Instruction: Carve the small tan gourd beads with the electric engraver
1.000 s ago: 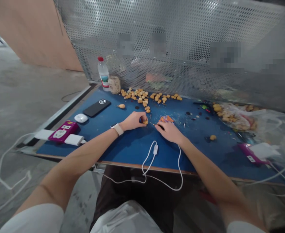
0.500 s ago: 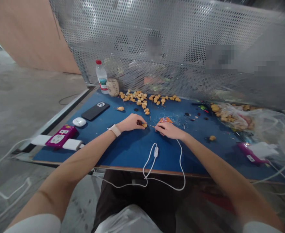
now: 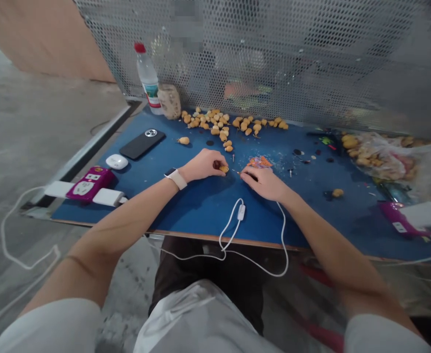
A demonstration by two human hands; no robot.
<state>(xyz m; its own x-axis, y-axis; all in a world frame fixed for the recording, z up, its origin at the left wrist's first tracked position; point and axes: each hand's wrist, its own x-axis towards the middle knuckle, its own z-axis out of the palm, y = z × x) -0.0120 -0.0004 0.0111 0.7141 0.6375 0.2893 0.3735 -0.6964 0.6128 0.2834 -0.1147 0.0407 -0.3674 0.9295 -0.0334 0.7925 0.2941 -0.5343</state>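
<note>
My left hand [image 3: 207, 165], a watch on its wrist, pinches a small yellow-brown gourd [image 3: 224, 168] above the blue tabletop; part of the gourd looks dark. Facing it, my right hand [image 3: 261, 181] is closed around a slim corded pen-like tool [image 3: 239, 172], its thin tip aimed at the gourd with a small gap between them. Most of the tool's body is hidden in the fingers. From this hand runs a white cord [image 3: 285, 230] with an inline switch [image 3: 241, 213]. Just behind the right hand lies an orange and purple crumpled wrapper [image 3: 260, 162].
Several small gourds [image 3: 215, 117] lie along the back by a perforated metal screen [image 3: 237, 63]. A bottle [image 3: 149, 83], jar [image 3: 170, 102], phone [image 3: 142, 143], white case [image 3: 116, 162] and purple power strip [image 3: 90, 185] sit left. A plastic bag [image 3: 388, 154] lies right.
The view has shifted, so the tabletop things appear higher in the picture. Both hands keep their holds, with the tool's tip still close to the gourd.
</note>
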